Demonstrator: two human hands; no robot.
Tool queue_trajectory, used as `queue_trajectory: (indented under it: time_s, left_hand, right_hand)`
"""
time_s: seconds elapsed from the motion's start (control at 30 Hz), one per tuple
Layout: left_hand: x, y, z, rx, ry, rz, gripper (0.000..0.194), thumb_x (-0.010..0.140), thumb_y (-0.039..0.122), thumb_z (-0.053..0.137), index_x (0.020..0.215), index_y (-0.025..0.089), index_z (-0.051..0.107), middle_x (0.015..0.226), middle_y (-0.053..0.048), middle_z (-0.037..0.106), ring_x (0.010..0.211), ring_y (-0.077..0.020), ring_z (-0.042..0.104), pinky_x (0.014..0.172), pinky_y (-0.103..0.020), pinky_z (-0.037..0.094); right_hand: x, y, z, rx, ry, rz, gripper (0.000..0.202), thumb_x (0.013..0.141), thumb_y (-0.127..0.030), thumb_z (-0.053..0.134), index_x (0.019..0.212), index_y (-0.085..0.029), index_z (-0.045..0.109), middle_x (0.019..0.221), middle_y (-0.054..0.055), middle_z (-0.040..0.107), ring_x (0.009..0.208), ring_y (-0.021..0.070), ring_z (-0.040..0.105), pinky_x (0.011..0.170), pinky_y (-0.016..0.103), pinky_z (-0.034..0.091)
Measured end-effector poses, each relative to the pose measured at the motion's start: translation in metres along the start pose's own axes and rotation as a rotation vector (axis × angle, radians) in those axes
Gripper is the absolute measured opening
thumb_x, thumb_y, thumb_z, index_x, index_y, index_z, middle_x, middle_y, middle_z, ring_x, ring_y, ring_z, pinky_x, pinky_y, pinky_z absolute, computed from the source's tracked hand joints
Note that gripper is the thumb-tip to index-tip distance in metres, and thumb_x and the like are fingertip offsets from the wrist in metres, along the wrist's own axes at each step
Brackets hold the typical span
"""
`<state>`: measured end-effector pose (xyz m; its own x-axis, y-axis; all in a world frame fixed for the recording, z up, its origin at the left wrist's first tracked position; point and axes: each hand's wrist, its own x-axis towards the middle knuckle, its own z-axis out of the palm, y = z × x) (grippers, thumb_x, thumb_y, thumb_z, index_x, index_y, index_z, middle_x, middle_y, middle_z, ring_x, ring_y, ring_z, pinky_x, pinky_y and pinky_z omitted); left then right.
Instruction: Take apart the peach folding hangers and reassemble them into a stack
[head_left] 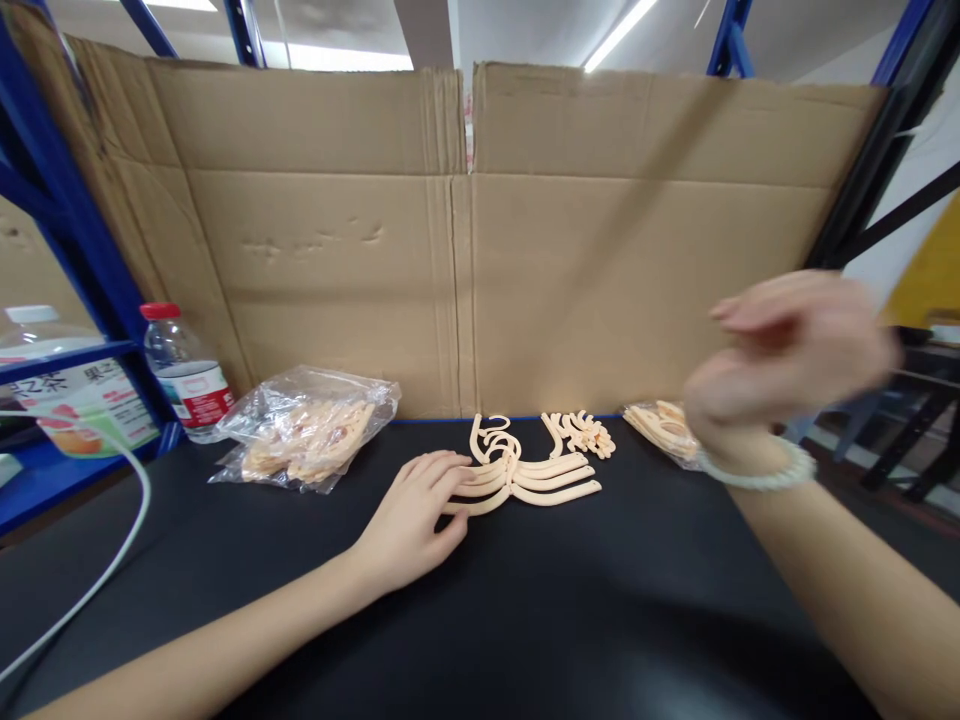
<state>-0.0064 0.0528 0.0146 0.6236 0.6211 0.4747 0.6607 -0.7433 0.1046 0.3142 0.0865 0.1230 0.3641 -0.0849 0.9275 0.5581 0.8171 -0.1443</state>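
Cream plastic clothes hangers (551, 485), bunched together with curved arms and hooks, lie on the black table. My left hand (416, 510) holds the left ends of their arms, thumb on the near side and fingers on the far side. My right hand (795, 345) is raised above the table at the right, away from the hangers. Motion smears its fingers; they look bent, and whether anything is in them cannot be made out. A beaded bracelet (765, 470) circles the right wrist. Behind the hangers is a small pile of cream plastic pieces (589, 433).
A clear bag of cream parts (307, 440) lies at the left, and a smaller bag (664, 430) at the right. A red-capped bottle (191, 385) and a larger jug (97, 400) stand far left. A white cable (127, 540) crosses the left side. Cardboard (322, 270) walls the back.
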Motion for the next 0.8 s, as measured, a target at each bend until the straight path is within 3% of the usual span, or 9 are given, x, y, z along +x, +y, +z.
queue_trajectory:
  time_s: [0.03,0.07,0.17,0.23,0.27,0.33,0.43,0.53,0.8]
  left_hand:
    - [0.006,-0.003,-0.002,-0.002,0.002,-0.030,0.031,0.083,0.018,0.051,0.113,0.019,0.058,0.127,-0.010,0.061,0.124,-0.0273,0.050,0.105,-0.046,0.037]
    - [0.013,-0.007,-0.004,-0.005,-0.007,-0.076,0.030,0.083,0.020,0.051,0.112,0.019,0.059,0.125,-0.009,0.062,0.122,-0.0268,0.051,0.105,-0.044,0.038]
    - [0.040,-0.020,-0.005,-0.006,-0.062,-0.207,0.027,0.086,0.024,0.053,0.111,0.018,0.061,0.116,-0.008,0.066,0.114,-0.0256,0.058,0.100,-0.040,0.043]
    - [0.060,-0.031,0.001,-0.007,-0.124,-0.265,0.021,0.088,0.024,0.055,0.105,0.017,0.064,0.106,-0.006,0.069,0.104,-0.0235,0.063,0.094,-0.037,0.048]
    - [0.070,-0.036,0.005,-0.008,-0.170,-0.293,0.018,0.089,0.026,0.057,0.103,0.017,0.065,0.103,-0.005,0.069,0.098,-0.0222,0.065,0.090,-0.037,0.051]
    - [0.088,-0.045,0.016,0.009,-0.251,-0.363,0.024,0.093,0.032,0.059,0.109,0.015,0.062,0.109,-0.007,0.065,0.095,-0.0203,0.064,0.084,-0.041,0.053]
    - [0.105,-0.055,0.032,0.041,-0.317,-0.464,0.030,0.093,0.033,0.059,0.119,0.016,0.058,0.119,-0.009,0.061,0.100,-0.0219,0.063,0.084,-0.042,0.054]
    - [0.112,-0.061,0.042,0.059,-0.345,-0.514,0.031,0.093,0.032,0.059,0.120,0.017,0.057,0.120,-0.009,0.060,0.102,-0.0226,0.062,0.085,-0.042,0.054]
    - [0.110,-0.064,0.042,0.067,-0.312,-0.548,0.032,0.093,0.032,0.059,0.121,0.017,0.057,0.122,-0.009,0.060,0.103,-0.0229,0.062,0.086,-0.043,0.054]
  right_hand:
    - [-0.008,0.004,0.006,-0.049,-0.132,0.012,0.041,0.103,-0.028,0.028,0.084,-0.016,0.062,0.081,0.005,0.057,0.079,0.0162,0.059,0.072,0.032,0.049]
    - [-0.019,0.009,0.014,-0.133,-0.381,0.044,0.042,0.102,-0.025,0.026,0.081,-0.016,0.061,0.077,0.005,0.057,0.076,0.0155,0.058,0.070,0.030,0.047]
    - [-0.057,0.026,0.045,-0.133,-0.894,0.090,0.013,0.089,-0.018,0.056,0.087,-0.017,0.069,0.075,0.001,0.066,0.064,0.0128,0.060,0.059,0.024,0.047]
    - [-0.080,0.040,0.065,-0.112,-1.222,0.083,0.014,0.072,-0.010,0.074,0.081,-0.020,0.072,0.074,-0.003,0.069,0.064,0.0120,0.063,0.062,0.021,0.049]
    - [-0.090,0.047,0.073,-0.119,-1.349,0.086,0.017,0.068,-0.007,0.077,0.079,-0.020,0.073,0.074,-0.003,0.069,0.066,0.0128,0.064,0.064,0.022,0.050]
    - [-0.104,0.058,0.087,-0.161,-1.529,0.093,0.013,0.074,-0.009,0.076,0.083,-0.017,0.072,0.080,0.000,0.070,0.074,0.0156,0.066,0.071,0.027,0.052]
    - [-0.115,0.069,0.098,-0.235,-1.684,0.102,0.013,0.091,-0.025,0.066,0.098,-0.014,0.067,0.098,0.004,0.068,0.087,0.0182,0.065,0.080,0.036,0.054]
    - [-0.123,0.072,0.100,-0.287,-1.755,0.110,0.020,0.095,-0.031,0.061,0.106,-0.014,0.064,0.106,0.006,0.065,0.092,0.0194,0.064,0.082,0.039,0.054]
    - [-0.136,0.076,0.089,-0.283,-1.654,0.231,0.021,0.096,-0.031,0.060,0.109,-0.015,0.062,0.111,0.007,0.063,0.095,0.0202,0.063,0.084,0.040,0.054]
